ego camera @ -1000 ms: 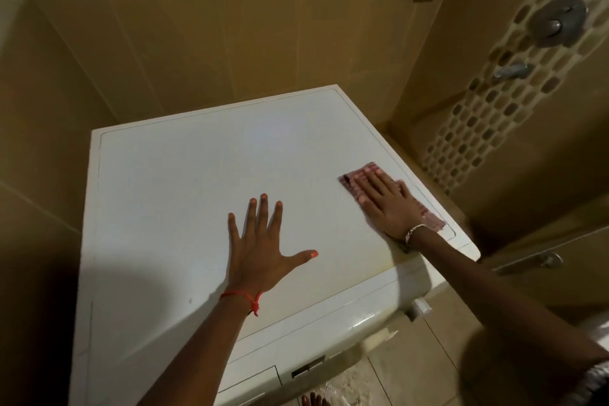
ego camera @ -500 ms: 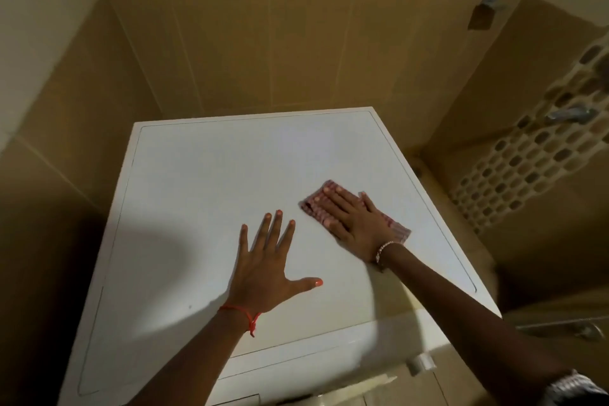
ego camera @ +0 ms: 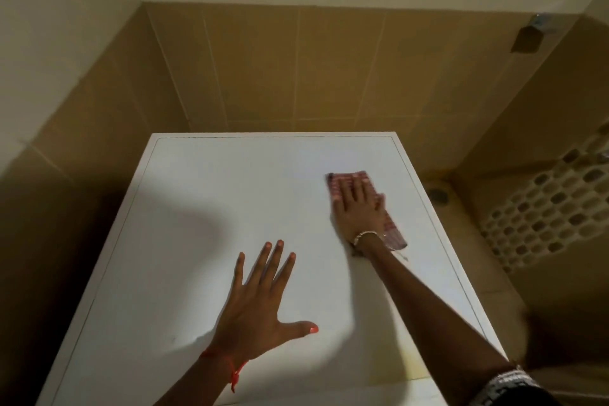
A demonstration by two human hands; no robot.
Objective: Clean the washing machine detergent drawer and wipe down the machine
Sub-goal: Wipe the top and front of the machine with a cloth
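left hand (ego camera: 260, 310) lies flat, palm down, on the white flat top of the washing machine (ego camera: 204, 214) — fingers spread wide, thumb out to the right, holding nothing; thin red string bracelet (ego camera: 230, 369) on its wrist. right hand (ego camera: 357, 211) sits further back & to the right, pressed flat on a folded pink-and-white checked cloth (ego camera: 390, 229) w/ fingers straight and close together — cloth pokes out past the fingertips and trails back beside the wrist, near the top's right edge. thin bead bracelet (ego camera: 365, 236) on that wrist. beige tiled wall (ego camera: 296, 69) behind.
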